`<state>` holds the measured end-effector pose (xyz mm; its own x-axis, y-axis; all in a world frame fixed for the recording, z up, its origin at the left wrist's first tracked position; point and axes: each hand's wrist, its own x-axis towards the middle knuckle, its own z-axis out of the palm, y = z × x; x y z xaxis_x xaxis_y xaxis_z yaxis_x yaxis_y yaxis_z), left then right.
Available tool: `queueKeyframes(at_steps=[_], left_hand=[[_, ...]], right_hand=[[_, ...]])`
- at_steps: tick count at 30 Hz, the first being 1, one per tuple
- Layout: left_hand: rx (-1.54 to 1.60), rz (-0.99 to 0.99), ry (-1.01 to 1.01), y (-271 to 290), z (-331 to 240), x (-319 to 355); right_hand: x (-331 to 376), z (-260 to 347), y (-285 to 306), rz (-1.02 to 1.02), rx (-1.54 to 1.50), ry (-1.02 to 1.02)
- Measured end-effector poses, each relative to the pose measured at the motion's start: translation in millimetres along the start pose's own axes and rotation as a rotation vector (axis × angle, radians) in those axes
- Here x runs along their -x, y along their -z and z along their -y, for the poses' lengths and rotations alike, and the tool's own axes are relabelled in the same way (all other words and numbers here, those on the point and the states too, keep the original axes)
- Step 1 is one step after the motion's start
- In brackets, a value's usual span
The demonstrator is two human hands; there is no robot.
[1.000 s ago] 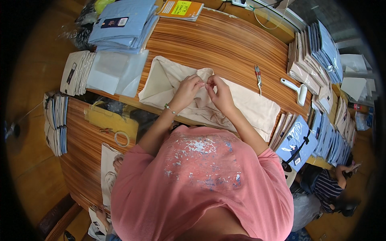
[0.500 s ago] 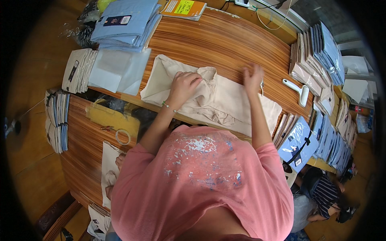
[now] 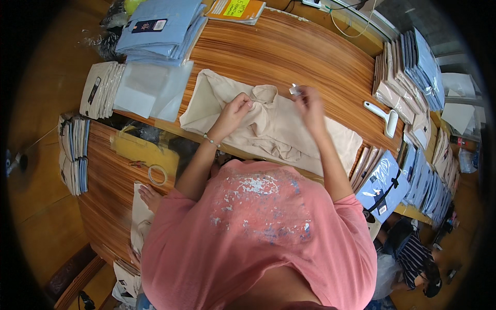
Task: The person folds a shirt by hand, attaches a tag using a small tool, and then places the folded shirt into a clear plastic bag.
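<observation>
A beige cloth garment (image 3: 330, 139) lies lengthwise across the table in front of me, spread flat at both ends and bunched in the middle. My left hand (image 3: 235, 113) pinches its cloth beside a round, collar-like opening (image 3: 265, 94). Just above the garment, to the right of that opening, is my right hand (image 3: 311, 111), blurred by motion. Its fingers close on a small shiny thing (image 3: 295, 90), too smeared to name, which sticks out toward the opening.
A white lint roller (image 3: 382, 118) lies at the right. Bagged folded shirts are stacked at the right (image 3: 382, 178) and far left (image 3: 155, 26), near clear plastic bags (image 3: 170, 88). At the left, another person's hand (image 3: 150, 197) rests on beige cloth beside a tape roll (image 3: 157, 175).
My right hand has moved left, bringing the small shiny thing near the opening. My left hand has shifted slightly down and left. The other person's hand at left has opened out.
</observation>
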<state>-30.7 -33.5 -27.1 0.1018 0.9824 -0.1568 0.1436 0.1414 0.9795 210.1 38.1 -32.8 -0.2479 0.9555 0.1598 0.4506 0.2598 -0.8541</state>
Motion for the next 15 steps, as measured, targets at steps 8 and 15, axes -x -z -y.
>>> queueKeyframes(at_steps=[8,15], left_hand=[[0.067,0.122,-0.014,-0.3,-7.5,5.5],[0.093,0.129,-0.033,-0.8,-12.9,6.6]], right_hand=[[34.0,62.2,-42.4,0.23,0.136,0.05],[30.6,59.1,-45.1,0.268,0.128,0.004]])
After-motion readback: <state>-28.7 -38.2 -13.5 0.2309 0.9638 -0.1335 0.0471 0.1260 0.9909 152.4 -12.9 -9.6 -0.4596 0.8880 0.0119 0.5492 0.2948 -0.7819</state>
